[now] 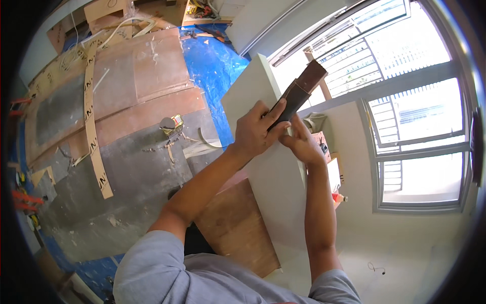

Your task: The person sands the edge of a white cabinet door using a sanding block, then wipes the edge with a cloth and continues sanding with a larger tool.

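My left hand [255,129] is closed around the lower end of a dark brown folded strip [298,93] that looks like sandpaper. Its thumb lies along the strip, which tilts up and to the right. Close beside it my right hand [302,144] has its fingers curled at the strip's underside, partly hidden behind it. Both hands are raised in front of the edge of a pale, upright cabinet panel [268,172]. The strip's upper end is reddish brown and lies against the bright window behind.
Dusty brown and grey boards [152,172] cover the floor at left, with a long printed wooden strip [91,121] and an open tin [172,124]. Blue sheeting [207,61] spreads beyond. A brown plywood sheet [238,228] lies near me; a window [415,116] is at right.
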`<action>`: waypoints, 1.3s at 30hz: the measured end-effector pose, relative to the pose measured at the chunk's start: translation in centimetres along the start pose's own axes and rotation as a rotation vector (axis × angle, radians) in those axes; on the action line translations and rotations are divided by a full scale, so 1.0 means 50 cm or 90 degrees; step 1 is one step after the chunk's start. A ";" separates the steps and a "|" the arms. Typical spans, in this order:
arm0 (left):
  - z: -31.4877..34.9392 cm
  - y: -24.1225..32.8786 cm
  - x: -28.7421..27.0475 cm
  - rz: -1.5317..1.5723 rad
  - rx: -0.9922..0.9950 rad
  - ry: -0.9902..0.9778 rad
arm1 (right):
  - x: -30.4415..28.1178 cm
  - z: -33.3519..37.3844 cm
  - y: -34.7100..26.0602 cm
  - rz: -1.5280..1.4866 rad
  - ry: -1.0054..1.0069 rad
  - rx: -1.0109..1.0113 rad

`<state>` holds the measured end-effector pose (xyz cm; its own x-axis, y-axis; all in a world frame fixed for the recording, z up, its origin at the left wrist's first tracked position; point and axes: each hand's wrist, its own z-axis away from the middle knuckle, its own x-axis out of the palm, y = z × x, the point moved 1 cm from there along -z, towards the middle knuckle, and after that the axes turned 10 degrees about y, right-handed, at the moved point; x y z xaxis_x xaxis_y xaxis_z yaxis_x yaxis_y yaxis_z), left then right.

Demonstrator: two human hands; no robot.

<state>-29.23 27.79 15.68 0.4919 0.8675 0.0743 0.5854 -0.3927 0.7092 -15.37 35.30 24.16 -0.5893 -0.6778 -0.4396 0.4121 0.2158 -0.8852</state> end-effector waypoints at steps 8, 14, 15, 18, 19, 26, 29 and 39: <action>-0.182 -0.218 0.017 -0.129 -0.059 0.087 | -0.012 -0.012 -0.033 0.001 0.023 0.003; -0.023 -0.007 -0.007 -0.037 0.066 -0.013 | -0.006 0.009 -0.017 0.042 0.039 0.039; -0.015 0.018 -0.012 -0.012 0.100 -0.047 | -0.005 0.011 -0.013 0.054 0.046 0.046; -0.027 -0.059 0.013 -0.096 0.124 -0.090 | 0.003 0.008 -0.032 0.115 0.040 0.011; -0.047 -0.091 0.015 -0.102 0.105 -0.074 | 0.000 0.010 -0.020 0.147 0.040 -0.015; -0.152 -0.153 -0.020 -0.136 -0.011 0.051 | 0.001 0.000 -0.019 0.033 0.002 -0.017; -0.020 -0.039 -0.004 0.001 0.113 -0.047 | -0.006 0.009 0.002 0.055 0.022 0.010; -0.219 -0.241 -0.013 -0.107 0.022 0.068 | -0.008 -0.004 -0.034 0.031 0.004 -0.002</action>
<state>-43.68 35.28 14.77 0.3154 0.9484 0.0327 0.6760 -0.2488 0.6936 -15.96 35.33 25.81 -0.5730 -0.6615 -0.4838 0.4389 0.2508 -0.8628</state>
